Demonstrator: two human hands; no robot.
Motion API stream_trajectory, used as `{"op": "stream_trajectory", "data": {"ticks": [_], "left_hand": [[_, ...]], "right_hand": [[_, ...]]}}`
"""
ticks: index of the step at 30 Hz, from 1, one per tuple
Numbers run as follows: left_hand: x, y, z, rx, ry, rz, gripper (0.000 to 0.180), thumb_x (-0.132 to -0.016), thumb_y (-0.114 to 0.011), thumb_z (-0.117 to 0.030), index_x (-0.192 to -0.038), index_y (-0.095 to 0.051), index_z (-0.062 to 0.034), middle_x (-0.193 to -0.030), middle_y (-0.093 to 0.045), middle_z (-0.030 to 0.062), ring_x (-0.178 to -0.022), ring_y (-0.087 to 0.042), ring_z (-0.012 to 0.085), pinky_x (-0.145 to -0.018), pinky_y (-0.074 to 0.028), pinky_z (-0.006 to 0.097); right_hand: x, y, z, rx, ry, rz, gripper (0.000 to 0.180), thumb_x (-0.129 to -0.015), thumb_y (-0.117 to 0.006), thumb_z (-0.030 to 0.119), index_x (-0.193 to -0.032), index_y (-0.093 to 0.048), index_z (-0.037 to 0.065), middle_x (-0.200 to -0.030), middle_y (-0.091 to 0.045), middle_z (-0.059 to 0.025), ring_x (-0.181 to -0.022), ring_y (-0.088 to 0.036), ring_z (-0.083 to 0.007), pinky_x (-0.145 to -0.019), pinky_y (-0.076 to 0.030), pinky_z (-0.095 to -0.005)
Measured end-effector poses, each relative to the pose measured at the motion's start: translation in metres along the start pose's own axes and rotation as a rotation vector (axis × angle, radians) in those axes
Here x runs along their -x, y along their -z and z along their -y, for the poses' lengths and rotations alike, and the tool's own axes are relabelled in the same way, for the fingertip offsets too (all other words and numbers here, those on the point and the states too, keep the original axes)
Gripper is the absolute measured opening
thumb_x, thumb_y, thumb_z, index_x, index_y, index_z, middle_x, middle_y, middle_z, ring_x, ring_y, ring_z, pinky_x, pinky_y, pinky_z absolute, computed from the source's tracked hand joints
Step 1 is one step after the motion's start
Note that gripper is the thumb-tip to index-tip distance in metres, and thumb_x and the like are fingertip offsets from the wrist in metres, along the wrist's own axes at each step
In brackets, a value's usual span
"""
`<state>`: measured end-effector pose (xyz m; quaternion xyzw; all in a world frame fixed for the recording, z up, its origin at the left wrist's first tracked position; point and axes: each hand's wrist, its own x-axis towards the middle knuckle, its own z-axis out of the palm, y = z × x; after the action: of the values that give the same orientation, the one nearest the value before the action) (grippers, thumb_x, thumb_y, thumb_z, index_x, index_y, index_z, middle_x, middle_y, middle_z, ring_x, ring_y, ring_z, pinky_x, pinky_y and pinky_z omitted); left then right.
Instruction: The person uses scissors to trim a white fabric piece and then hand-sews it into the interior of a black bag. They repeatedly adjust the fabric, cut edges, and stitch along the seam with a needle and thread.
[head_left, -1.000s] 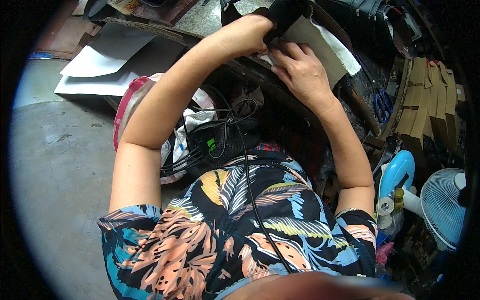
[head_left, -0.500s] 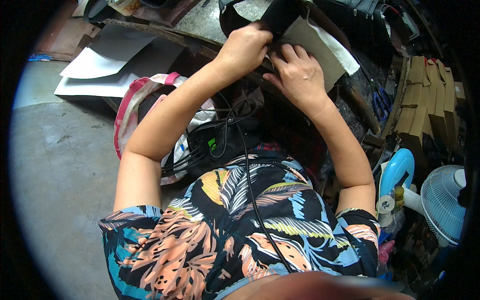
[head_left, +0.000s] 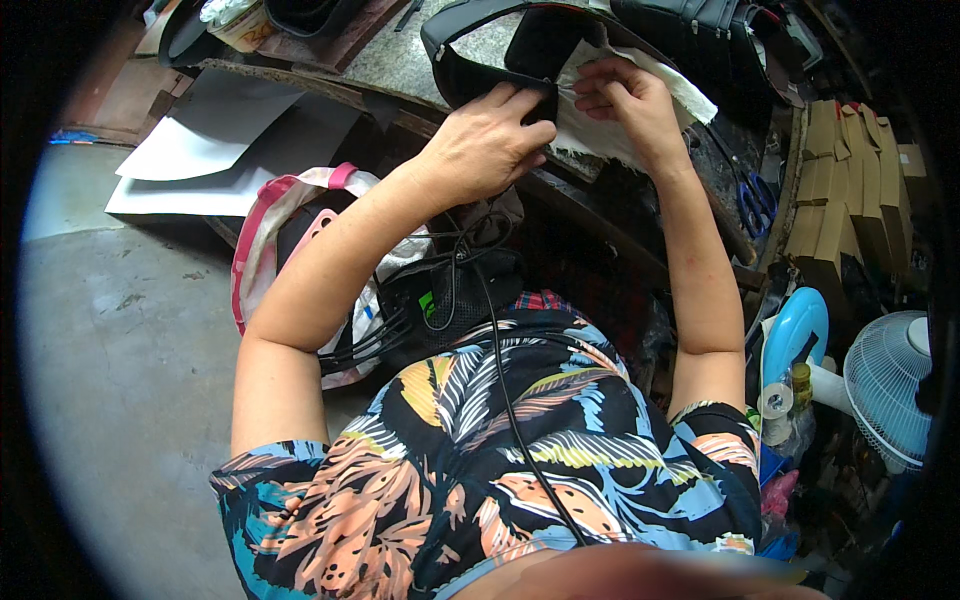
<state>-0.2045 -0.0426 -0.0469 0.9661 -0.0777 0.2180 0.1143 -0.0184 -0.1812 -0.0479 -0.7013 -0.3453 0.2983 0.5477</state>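
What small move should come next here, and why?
Probably the right hand should smooth the cloth: its edge looks wavy and ragged, and the right fingers are over it. The left hand is at the black piece alongside, so could steady that.

At my twelve o'clock I have a black piece (head_left: 478, 81), curved into a loop. Toward one o'clock, its left edge meeting the black, is my white cloth (head_left: 590, 132), creased, with rough, frayed edges, its far corner toward two.

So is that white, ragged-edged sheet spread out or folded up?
Mostly spread: the sheet shows a wide face around the right hand.
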Motion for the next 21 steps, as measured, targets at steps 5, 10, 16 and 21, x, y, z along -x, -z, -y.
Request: {"op": "stream_trajectory", "data": {"ticks": [5,10,16,21], "left_hand": [[-0.002,0.001,0.000,0.065,0.065,0.032,0.025,-0.082,-0.072,-0.024,-0.099,-0.062,-0.0090,-0.102,-0.061,0.0094,-0.103,-0.058,0.0303,-0.088,-0.051,0.041],[-0.011,-0.005,-0.003,0.019,0.053,0.053,0.024,-0.083,-0.070,-0.025,-0.098,-0.061,-0.0078,-0.101,-0.062,0.0102,-0.104,-0.058,0.0312,-0.090,-0.050,0.043],[-0.012,-0.012,-0.003,-0.035,-0.020,-0.009,0.026,-0.087,-0.067,-0.025,-0.103,-0.058,-0.0069,-0.110,-0.059,0.0125,-0.109,-0.056,0.0355,-0.094,-0.047,0.046],[-0.010,-0.012,-0.005,-0.075,0.011,-0.010,0.028,-0.088,-0.066,-0.027,-0.107,-0.059,-0.0067,-0.120,-0.059,0.0135,-0.115,-0.055,0.0355,-0.097,-0.047,0.046]], "right_hand": [[0.000,0.000,0.005,0.068,0.032,0.040,0.029,-0.097,-0.049,0.009,-0.121,-0.064,0.001,-0.103,-0.072,-0.0107,-0.087,-0.071,-0.0179,-0.080,-0.056,-0.0295],[-0.005,-0.007,0.010,0.700,0.414,-0.029,0.022,-0.096,-0.058,0.012,-0.114,-0.070,0.007,-0.097,-0.073,-0.0115,-0.085,-0.071,-0.0165,-0.077,-0.056,-0.0285],[-0.025,-0.005,0.004,0.999,0.554,-0.102,0.022,-0.089,-0.063,0.029,-0.107,-0.076,0.024,-0.104,-0.072,-0.0085,-0.093,-0.070,-0.0287,-0.084,-0.055,-0.0404],[-0.036,0.000,0.001,0.954,0.287,-0.069,0.027,-0.087,-0.067,0.041,-0.108,-0.076,0.027,-0.103,-0.073,-0.0042,-0.094,-0.070,-0.0284,-0.084,-0.054,-0.0398]]}}
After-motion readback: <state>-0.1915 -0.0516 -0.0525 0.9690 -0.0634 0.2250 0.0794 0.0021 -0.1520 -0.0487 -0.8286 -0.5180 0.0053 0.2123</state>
